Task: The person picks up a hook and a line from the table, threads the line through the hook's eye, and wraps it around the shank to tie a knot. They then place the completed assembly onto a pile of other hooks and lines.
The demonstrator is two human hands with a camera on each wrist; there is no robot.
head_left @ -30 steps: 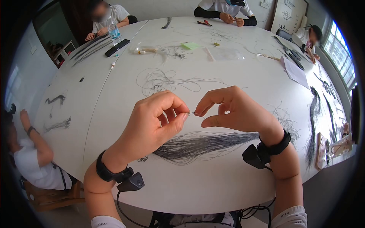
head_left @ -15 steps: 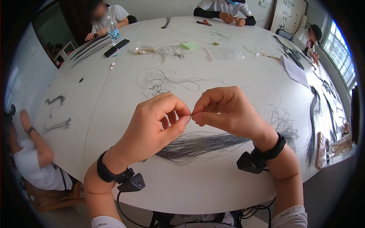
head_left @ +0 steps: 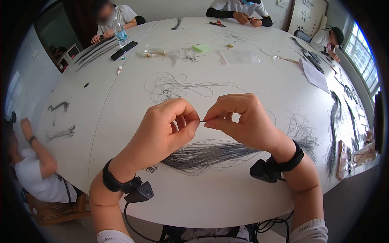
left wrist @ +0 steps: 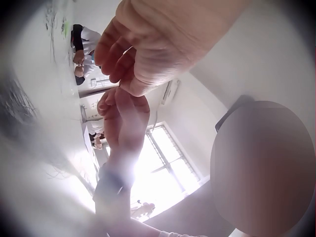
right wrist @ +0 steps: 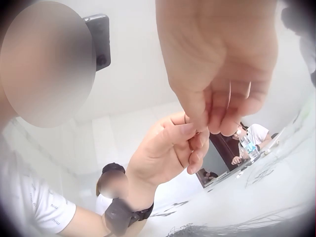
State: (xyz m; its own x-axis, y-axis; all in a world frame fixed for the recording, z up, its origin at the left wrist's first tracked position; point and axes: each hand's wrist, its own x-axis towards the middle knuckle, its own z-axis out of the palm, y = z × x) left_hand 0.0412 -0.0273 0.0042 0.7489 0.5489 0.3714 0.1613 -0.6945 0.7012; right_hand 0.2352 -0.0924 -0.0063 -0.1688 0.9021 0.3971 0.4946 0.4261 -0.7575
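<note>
Between the fingertips of both hands, a short dark strand (head_left: pixel 202 121) shows above the table in the head view. My left hand (head_left: pixel 164 125) pinches its left side between thumb and index finger. From the other side, my right hand (head_left: pixel 239 115) pinches it with thumb and index finger, a small gap between the two hands. Below them on the white table (head_left: pixel 194 198) lies a long bundle of thin dark strands (head_left: pixel 214 156), with small loops at its left end and loose ends fanning out at the right. Fingers hide most of the held strand in both wrist views.
Beyond my hands lies a loose tangle of thin strands (head_left: pixel 174 85). Farther off are a plastic bag (head_left: pixel 243 57), red-handled pliers (head_left: pixel 217 24), a black case (head_left: pixel 124 51) and a water bottle (head_left: pixel 120 33). More dark bundles (head_left: pixel 334 129) lie at right. Several people sit around the table.
The right thumb, apart from the index finger at first, has closed against it. The two hands' fingertips came together, then drew slightly apart, leaving the dark strand visible between them.
</note>
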